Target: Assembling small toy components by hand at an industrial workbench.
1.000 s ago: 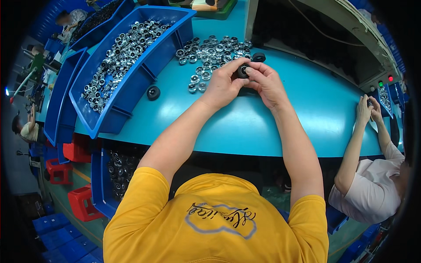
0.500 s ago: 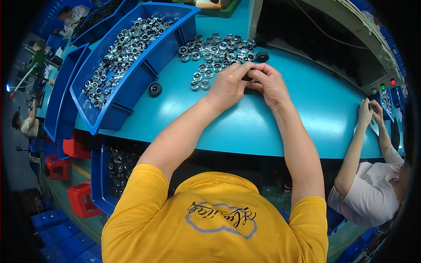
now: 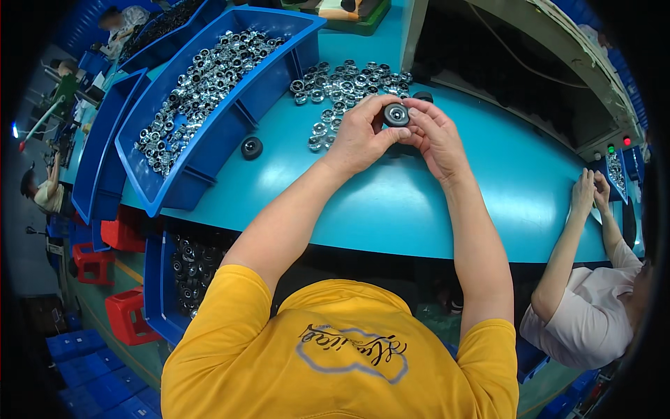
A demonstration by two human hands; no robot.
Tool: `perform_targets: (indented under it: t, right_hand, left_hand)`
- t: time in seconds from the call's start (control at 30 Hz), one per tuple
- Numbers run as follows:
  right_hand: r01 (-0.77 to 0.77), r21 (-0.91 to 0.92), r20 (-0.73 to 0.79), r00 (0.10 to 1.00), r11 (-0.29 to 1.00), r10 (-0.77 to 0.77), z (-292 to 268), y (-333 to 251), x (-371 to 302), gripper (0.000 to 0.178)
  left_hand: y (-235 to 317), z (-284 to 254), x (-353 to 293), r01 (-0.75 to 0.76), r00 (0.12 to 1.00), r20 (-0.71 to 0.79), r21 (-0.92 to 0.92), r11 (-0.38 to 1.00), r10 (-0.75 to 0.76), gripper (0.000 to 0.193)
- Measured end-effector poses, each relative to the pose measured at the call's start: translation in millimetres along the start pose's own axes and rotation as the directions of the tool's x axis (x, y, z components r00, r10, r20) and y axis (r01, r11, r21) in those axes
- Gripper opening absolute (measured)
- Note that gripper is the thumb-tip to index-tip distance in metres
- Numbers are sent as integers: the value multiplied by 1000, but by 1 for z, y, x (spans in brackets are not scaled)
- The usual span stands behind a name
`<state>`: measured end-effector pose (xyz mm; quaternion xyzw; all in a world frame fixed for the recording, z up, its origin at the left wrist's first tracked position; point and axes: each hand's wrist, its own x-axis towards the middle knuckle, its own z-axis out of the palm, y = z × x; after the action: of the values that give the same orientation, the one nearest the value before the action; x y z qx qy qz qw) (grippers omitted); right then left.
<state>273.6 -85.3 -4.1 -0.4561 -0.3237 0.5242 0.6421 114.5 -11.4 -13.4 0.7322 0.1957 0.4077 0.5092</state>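
Between my two hands, above the turquoise table (image 3: 328, 209), is a small toy wheel (image 3: 396, 115) with a black tyre and a silver hub, its face turned up toward me. My left hand (image 3: 363, 136) grips its left side between thumb and fingers. On its right side, the fingers and thumb of my right hand (image 3: 438, 138) close on the rim. Just beyond my hands lies a black tyre (image 3: 423, 97), partly covered by my right fingers. Another black-tyred wheel (image 3: 252, 147) stands on the table to the left. Several loose chrome hubs (image 3: 347, 86) are spread beyond my left hand.
A long blue bin (image 3: 209, 171) full of chrome hubs is at the left. Behind the table's right half stands a machine with a dark opening (image 3: 488, 59). Below the table edge, a blue crate (image 3: 157, 300) holds finished-looking wheels. A co-worker's hands (image 3: 590, 192) are at far right.
The wheel, mostly hidden by my fingers before, has turned so its silver face shows. My hands have opened apart slightly around it. The whole view has shifted a little.
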Motion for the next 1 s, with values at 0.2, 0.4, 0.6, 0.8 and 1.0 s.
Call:
perform_targets:
  t: [0.2,0.4,0.6,0.8,1.0]
  right_hand:
    - [189,-246,119,979,951,-164,0,2,-3,26]
    - [77,-154,-33,996,985,-83,5,-3,-4,22]
    - [107,-232,-90,987,967,-131,6,8,-2,20]
    - [25,55,21,999,998,-26,4,-1,-4,35]
    - [149,-71,11,989,986,-148,1,5,0,43]
  left_hand:
    - [-3,-9,2,118,993,23,12,993,-118,35]
    - [3,-4,1,194,981,63,-327,925,-183,33]
    - [-11,3,-4,-83,996,-18,87,993,85,37]
    - [4,-8,3,339,940,186,-563,754,-284,41]
    - [6,-9,5,357,928,274,-474,805,-251,43]
